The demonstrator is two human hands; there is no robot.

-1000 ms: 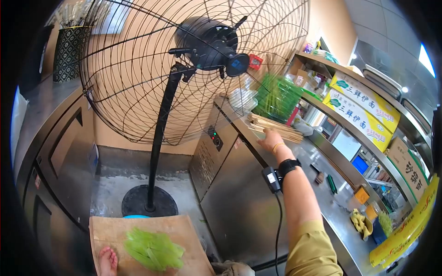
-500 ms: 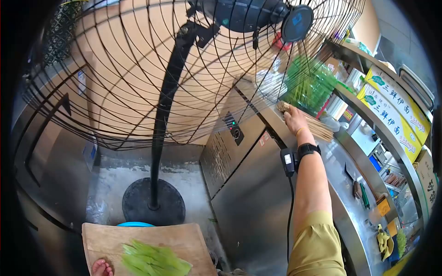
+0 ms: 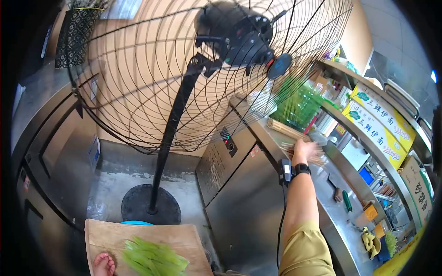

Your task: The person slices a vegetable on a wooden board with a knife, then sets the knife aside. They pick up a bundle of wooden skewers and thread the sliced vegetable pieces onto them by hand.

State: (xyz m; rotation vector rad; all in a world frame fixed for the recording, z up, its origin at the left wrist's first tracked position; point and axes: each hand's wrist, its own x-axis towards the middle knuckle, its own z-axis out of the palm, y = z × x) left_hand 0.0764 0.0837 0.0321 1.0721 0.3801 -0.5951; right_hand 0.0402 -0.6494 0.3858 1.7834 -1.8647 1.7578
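Observation:
My right hand (image 3: pixel 306 149), with a black band on its wrist, is over the steel counter at the right. Its fingers are smeared by motion but appear closed on some thin bamboo skewers (image 3: pixel 287 147), which stick out on both sides. Just beyond it lies a thicker bundle of skewers (image 3: pixel 286 129). At the bottom left, my left hand (image 3: pixel 104 264) rests on a wooden board (image 3: pixel 184 237), fingers curled together; whatever they may hold is hidden. Beside it on the board lies a pile of pale green vegetable slices (image 3: pixel 154 257).
A black standing fan (image 3: pixel 172 119) with a wide wire cage rises before me. Steel cabinets (image 3: pixel 248 198) stand to its right. Along the counter lie a knife (image 3: pixel 336 189), a green-handled tool (image 3: pixel 346 200) and a yellow cloth (image 3: pixel 370 243). Yellow cartons (image 3: pixel 380 124) fill the shelf.
My right hand has moved from the far end of the skewer bundle toward its near end, with some skewers now separate from it. The view has shifted. My left hand stays on the board.

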